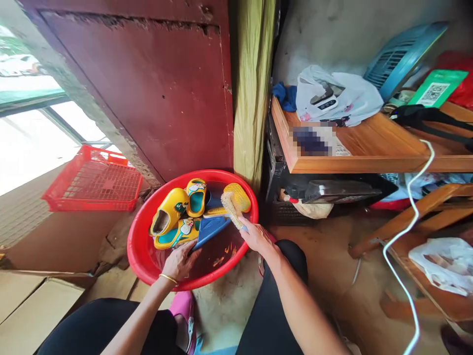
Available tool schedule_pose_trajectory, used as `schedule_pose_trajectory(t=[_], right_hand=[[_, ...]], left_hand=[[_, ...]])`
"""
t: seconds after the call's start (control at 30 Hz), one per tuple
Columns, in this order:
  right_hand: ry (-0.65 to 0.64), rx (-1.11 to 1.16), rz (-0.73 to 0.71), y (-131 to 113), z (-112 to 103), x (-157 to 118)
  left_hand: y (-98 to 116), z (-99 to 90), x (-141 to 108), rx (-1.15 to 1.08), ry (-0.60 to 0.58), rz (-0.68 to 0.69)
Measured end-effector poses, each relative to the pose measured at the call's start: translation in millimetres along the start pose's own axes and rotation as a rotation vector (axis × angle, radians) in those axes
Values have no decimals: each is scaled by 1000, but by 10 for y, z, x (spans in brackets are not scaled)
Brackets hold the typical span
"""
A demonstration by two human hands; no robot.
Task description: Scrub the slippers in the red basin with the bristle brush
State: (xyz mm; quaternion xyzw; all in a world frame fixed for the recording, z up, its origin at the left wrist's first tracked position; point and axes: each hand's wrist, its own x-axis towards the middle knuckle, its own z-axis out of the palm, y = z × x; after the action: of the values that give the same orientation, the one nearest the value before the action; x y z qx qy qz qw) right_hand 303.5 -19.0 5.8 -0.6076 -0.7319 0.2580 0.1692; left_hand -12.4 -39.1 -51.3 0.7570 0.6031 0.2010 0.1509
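A red basin (137, 246) of water stands on the floor in front of my knees. My left hand (181, 261) is closed on the near end of a blue slipper (212, 229), tilted over the water. In my right hand (256, 237) is a scrubbing brush (232, 207), its pale bristles above the slipper's far end. Yellow clogs with cartoon charms fill the basin's left side: one clog (168, 212) lies tipped, and another clog (197, 198) shows a teal inside. Behind the brush, a yellow textured sole (239, 197) is partly hidden.
A red plastic crate (99, 180) sits left of the basin, above cardboard (37, 305). A maroon door (148, 93) stands behind. To the right are a wooden table (354, 165) with plastic bags, a hanging white cable (401, 276) and a wooden stool (417, 231).
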Motion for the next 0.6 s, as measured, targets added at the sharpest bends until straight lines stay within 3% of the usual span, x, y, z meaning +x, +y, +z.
schedule_pose_trajectory(t=[0.23,0.33,0.4,0.53,0.6], right_hand=[[39,31,-74,72,40,-1],[44,13,-97,119,122,30],[60,29,-106,183,184,70],[50,171,-109,347,271,257],[-19,274,-23,402,274,363]], left_hand=[[305,63,-350,-4,-17,-84],[499,18,-406,50,-99,-122],[592,-42,-425,57,-93,-139],[637,-131,-433,71,-75,-179],[620,-146,-438,71,-65,-207]])
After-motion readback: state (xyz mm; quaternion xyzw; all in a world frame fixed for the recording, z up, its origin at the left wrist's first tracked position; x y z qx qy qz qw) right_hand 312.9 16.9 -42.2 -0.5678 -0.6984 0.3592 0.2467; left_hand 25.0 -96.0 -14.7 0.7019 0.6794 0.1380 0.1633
